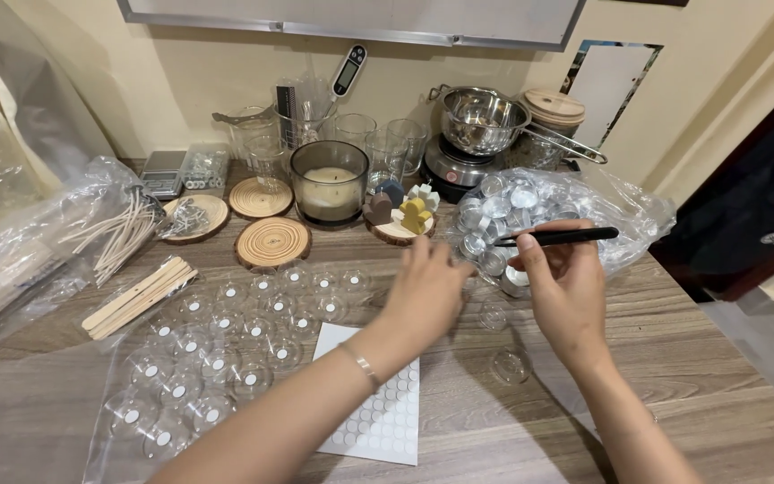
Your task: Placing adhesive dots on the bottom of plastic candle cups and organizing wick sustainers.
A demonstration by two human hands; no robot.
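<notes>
My left hand (423,291) reaches across the wooden table, fingers curled, its tips near a clear plastic cup beside a bag of small metal cups (539,211); whether it holds anything is hidden. My right hand (566,287) grips black tweezers (557,237) that lie level above its fingers. Two clear round cups (510,366) sit loose on the table below my right hand. A white sheet of round stickers (378,417) lies under my left forearm. Several clear cups with white dots (217,345) stand in rows to the left.
Wooden slices (272,242), a glass jar candle (329,184), small figure candles (414,211), glass beakers, a steel pot (483,121) on a hot plate and a scale (163,173) line the back. Wooden sticks (141,296) and bagged wicks (109,233) lie left.
</notes>
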